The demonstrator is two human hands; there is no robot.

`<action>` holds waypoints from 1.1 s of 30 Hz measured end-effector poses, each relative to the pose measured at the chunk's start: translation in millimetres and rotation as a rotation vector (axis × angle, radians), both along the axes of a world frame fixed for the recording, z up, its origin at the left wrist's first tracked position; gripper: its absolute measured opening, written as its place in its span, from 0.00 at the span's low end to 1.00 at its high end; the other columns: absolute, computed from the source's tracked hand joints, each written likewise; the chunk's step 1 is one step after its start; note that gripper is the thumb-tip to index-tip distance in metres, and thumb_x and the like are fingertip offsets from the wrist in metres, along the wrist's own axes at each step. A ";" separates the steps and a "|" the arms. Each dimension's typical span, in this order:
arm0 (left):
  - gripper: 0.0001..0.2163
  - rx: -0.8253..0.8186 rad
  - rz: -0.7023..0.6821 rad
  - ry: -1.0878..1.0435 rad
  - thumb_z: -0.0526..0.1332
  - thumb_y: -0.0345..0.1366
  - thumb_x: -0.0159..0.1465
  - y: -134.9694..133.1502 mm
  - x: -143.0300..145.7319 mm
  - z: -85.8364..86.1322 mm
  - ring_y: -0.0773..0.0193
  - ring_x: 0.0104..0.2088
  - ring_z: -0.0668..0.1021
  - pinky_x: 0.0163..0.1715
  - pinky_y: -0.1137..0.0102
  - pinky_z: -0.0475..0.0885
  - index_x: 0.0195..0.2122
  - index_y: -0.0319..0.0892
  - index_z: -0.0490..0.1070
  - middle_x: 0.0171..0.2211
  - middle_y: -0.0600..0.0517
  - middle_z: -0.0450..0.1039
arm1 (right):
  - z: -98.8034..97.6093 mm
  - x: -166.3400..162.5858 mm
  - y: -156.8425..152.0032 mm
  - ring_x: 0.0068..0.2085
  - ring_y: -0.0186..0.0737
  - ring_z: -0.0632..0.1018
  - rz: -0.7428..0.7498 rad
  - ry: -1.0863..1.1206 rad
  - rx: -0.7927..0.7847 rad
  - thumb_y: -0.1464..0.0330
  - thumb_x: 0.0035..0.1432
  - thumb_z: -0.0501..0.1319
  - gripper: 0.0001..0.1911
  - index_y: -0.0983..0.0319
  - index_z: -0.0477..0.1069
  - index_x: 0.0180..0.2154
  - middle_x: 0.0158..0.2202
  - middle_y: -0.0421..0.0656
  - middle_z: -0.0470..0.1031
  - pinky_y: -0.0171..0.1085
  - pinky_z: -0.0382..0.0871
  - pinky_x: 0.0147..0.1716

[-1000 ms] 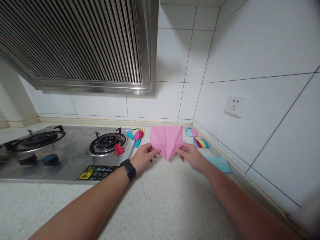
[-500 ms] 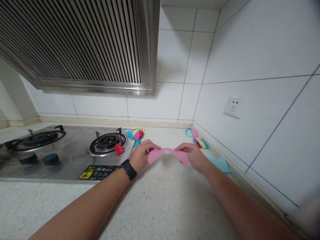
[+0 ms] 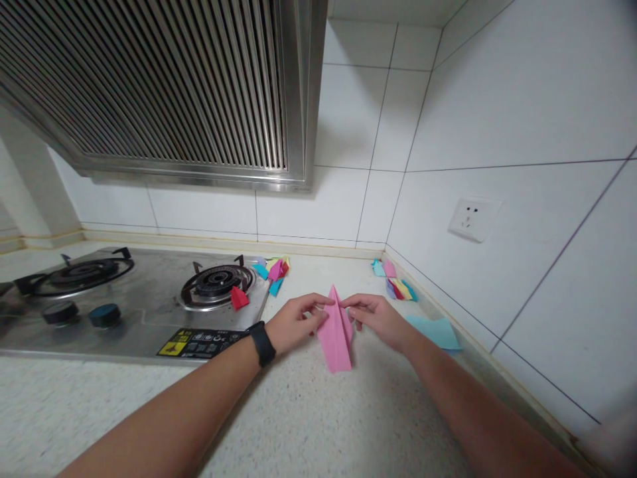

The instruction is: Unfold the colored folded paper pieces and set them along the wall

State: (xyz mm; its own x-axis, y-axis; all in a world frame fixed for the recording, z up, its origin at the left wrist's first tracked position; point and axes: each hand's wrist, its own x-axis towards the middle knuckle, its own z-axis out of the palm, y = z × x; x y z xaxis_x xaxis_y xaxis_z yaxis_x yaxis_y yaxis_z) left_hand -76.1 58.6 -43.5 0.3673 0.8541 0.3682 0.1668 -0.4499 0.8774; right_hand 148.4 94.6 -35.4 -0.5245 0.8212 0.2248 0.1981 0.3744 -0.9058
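Observation:
A pink paper plane (image 3: 336, 342) points away from me above the speckled counter (image 3: 298, 418), its nose at the far end and a crease running along its middle. My left hand (image 3: 300, 322), with a black band on the wrist, pinches its left side near the nose. From the other side my right hand (image 3: 371, 317) grips the right edge between thumb and fingers. Both hands are closed on the paper, and the fingertips hide part of its edges.
Left of me is a gas stove (image 3: 149, 279) with a red folded paper (image 3: 239, 298) on it. Colourful folded papers (image 3: 277, 269) lie by its right edge; more folded papers (image 3: 398, 288) lie in the back corner. Light blue paper (image 3: 438, 332) rests beside my right forearm.
The pink paper was held edge-on with its two sides spread like wings. It has now tipped so its long creased face shows, and my hands have come closer together.

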 end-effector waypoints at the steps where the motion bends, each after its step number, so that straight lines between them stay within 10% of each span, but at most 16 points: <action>1: 0.15 -0.026 -0.011 -0.021 0.58 0.41 0.63 -0.2 0.7 0.2 0.69 0.26 0.70 0.25 0.74 0.67 0.49 0.41 0.70 0.28 0.53 0.68 | 0.6 -2.3 -1.9 0.26 0.32 0.68 -0.005 -0.021 0.018 0.63 0.57 0.60 0.14 0.61 0.73 0.43 0.28 0.39 0.70 0.33 0.62 0.26; 13: 0.17 -0.225 -0.081 -0.164 0.61 0.43 0.60 1.9 5.0 3.7 0.68 0.28 0.72 0.22 0.77 0.67 0.46 0.39 0.71 0.31 0.51 0.69 | 17.2 -11.0 -17.8 0.41 0.40 0.71 0.067 -0.198 0.661 0.70 0.61 0.55 0.12 0.56 0.74 0.44 0.39 0.45 0.67 0.38 0.66 0.41; 22: 0.19 -0.214 -0.038 -0.191 0.58 0.45 0.62 6.2 2.0 -2.0 0.66 0.30 0.75 0.19 0.79 0.65 0.52 0.43 0.61 0.36 0.48 0.71 | 19.6 -6.6 -16.4 0.42 0.45 0.74 0.051 -0.086 0.281 0.66 0.57 0.58 0.12 0.58 0.74 0.43 0.41 0.46 0.76 0.42 0.66 0.43; 33: 0.14 -0.054 0.093 0.007 0.62 0.47 0.58 10.9 -2.3 -7.8 0.67 0.30 0.71 0.19 0.78 0.67 0.33 0.39 0.72 0.32 0.50 0.68 | 6.4 -1.9 -4.2 0.30 0.39 0.70 -0.134 -0.074 0.092 0.71 0.49 0.57 0.05 0.61 0.70 0.24 0.25 0.41 0.71 0.38 0.65 0.32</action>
State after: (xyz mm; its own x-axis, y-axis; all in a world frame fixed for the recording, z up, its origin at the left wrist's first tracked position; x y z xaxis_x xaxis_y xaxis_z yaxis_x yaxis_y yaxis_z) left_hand -78.4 69.4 -51.3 0.2878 0.9033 0.3180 0.2118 -0.3839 0.8988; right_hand 146.6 90.4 -29.0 -0.4298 0.8627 0.2666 0.3168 0.4206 -0.8501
